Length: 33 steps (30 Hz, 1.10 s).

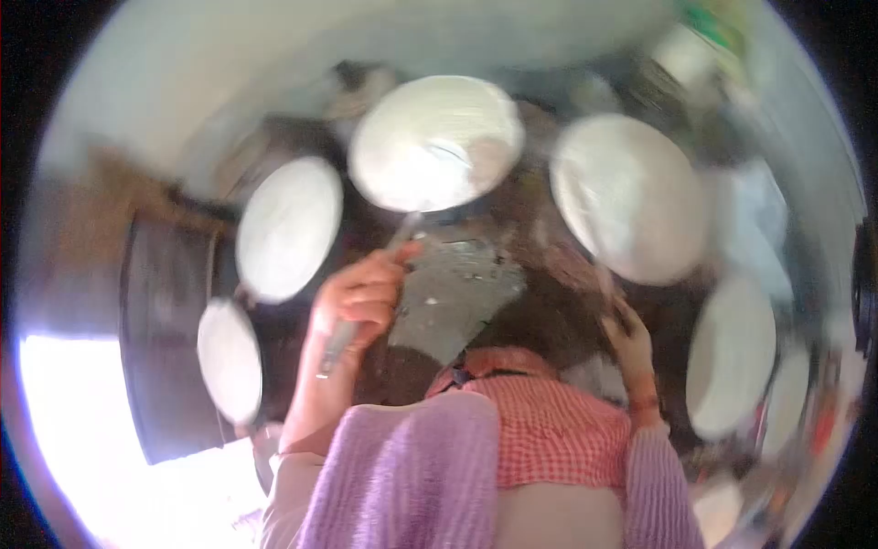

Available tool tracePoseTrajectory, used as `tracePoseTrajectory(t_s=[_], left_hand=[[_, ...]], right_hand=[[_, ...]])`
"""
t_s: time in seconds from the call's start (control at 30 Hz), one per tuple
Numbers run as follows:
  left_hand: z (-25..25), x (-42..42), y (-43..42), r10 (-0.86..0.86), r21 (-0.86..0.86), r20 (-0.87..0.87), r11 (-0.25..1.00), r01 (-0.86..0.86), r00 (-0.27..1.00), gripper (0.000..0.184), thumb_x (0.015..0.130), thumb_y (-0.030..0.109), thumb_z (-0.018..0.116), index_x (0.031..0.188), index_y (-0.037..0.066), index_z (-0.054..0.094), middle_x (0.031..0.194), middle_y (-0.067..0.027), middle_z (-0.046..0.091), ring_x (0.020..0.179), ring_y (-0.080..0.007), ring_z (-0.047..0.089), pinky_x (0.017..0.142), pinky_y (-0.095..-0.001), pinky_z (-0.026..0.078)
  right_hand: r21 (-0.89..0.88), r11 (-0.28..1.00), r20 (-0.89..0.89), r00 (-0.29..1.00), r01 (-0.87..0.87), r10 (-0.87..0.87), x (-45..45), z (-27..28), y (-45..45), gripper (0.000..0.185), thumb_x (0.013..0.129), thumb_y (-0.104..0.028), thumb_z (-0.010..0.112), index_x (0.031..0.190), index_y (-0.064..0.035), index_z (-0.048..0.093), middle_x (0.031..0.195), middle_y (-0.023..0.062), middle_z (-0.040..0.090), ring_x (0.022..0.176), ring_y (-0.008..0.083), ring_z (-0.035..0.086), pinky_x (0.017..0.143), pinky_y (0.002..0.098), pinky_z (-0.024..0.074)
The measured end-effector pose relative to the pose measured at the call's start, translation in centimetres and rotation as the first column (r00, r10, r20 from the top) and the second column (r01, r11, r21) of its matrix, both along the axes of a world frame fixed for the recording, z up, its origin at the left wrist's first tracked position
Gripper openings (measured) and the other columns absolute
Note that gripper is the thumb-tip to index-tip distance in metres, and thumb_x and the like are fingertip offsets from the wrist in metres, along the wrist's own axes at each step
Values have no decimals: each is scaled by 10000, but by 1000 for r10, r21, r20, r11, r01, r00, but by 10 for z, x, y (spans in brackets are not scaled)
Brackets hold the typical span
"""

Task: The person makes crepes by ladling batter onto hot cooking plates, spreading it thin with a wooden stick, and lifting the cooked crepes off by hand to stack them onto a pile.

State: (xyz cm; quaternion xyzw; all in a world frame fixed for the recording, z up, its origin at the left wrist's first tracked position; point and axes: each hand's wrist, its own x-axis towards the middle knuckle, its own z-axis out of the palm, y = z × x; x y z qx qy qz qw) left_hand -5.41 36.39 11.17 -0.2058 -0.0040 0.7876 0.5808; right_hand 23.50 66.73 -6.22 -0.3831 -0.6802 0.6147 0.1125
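Note:
My left hand point(358, 297) is closed around a slim grey metallic-looking tool point(339, 346). Its upper end points at the lower edge of a large white round disc point(393, 151), which carries a paler, shiny patch. Blur hides the tool's exact kind. On the right, my right hand point(631, 346) has its fingers curled together below another large white disc point(622, 197). A thin pale strip runs up from those fingertips towards that disc's lower edge; what it is, I cannot make out.
More white discs stand in an arc, including one at left point(290, 229) and one at right point(732, 357). A grey, speckled patch point(457, 297) lies between my hands. Red checked cloth point(558, 425) covers my lap. A dark panel point(174, 329) stands at the left.

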Motion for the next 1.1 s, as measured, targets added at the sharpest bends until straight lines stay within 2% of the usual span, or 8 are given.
tracePoseTrajectory(t_s=[0.17, 0.33, 0.47, 0.57, 0.7, 0.83, 0.97, 1.1], left_hand=[[-20, 86, -83, 362, -112, 68, 929, -354, 930, 456, 1021, 133, 314, 1403, -76, 180, 752, -41, 399, 464, -74, 400, 329, -199, 390], [-38, 139, -170, 550, -112, 57, 833, -542, 833, 412, 1021, 138, 334, 1368, -72, 263, 705, -12, 361, 463, -61, 356, 356, -201, 356], [-32, 154, -245, 721, -126, 35, 691, -712, 692, 377, 1020, 137, 356, 1332, -72, 340, 676, 10, 325, 460, -52, 319, 360, -199, 317], [-27, 161, -312, 812, -65, 28, 583, -810, 582, 380, 1017, 131, 357, 1335, -76, 342, 679, 8, 321, 460, -55, 321, 349, -198, 317], [-32, 188, -354, 890, -73, -58, 449, -891, 453, 386, 1014, 122, 360, 1348, -70, 342, 695, 12, 327, 465, -49, 325, 342, -191, 316], [-34, 227, -394, 939, -194, -186, 253, -948, 289, 423, 1030, 144, 311, 1390, -74, 266, 709, -3, 336, 481, -62, 340, 348, -200, 347], [-35, 261, -410, 935, -365, -314, 40, -930, 164, 410, 1027, 144, 334, 1375, -71, 302, 694, 14, 320, 464, -34, 310, 338, -186, 325], [-40, 273, -410, 896, -558, -423, -141, -818, 134, 369, 994, 136, 434, 1312, -49, 406, 657, 46, 310, 443, -6, 276, 330, -159, 248]], right_hand=[[-104, 990, 28, 995, -94, 98, -12, -12, -10, 604, 844, -111, 679, 1383, -3, 427, 1245, 113, 549, 1054, 196, 559, 930, 322, 444], [-252, 923, 18, 952, -290, 304, -95, 30, -97, 368, 865, -110, 649, 1204, -33, 528, 869, 71, 656, 475, 71, 522, 412, 226, 432], [-334, 820, -331, 872, -466, 361, -163, 24, -183, 257, 897, -103, 609, 1144, -45, 568, 823, 73, 685, 456, 62, 509, 386, 204, 389], [-234, 630, -43, 656, -740, 754, -215, 45, -260, 259, 893, -105, 621, 1145, -57, 587, 785, 69, 690, 441, 54, 495, 377, 201, 374], [-139, 515, -76, 528, -846, 846, -277, 25, -346, 228, 875, -89, 635, 1101, -67, 612, 789, 56, 672, 444, 62, 468, 389, 223, 396], [-486, 400, -313, 582, -777, 750, -337, 30, -455, 217, 850, -52, 655, 1051, -24, 577, 856, 74, 656, 600, 165, 643, 483, 318, 543], [-375, 445, -121, 519, -813, 846, -382, 40, -527, 399, 846, -71, 653, 1216, -22, 511, 853, 65, 638, 605, 165, 641, 510, 305, 539], [-65, 27, 15, 26, -998, 1000, -377, 38, -545, 659, 859, -188, 665, 1435, -75, 364, 1029, 39, 623, 566, 70, 500, 501, 219, 443]])
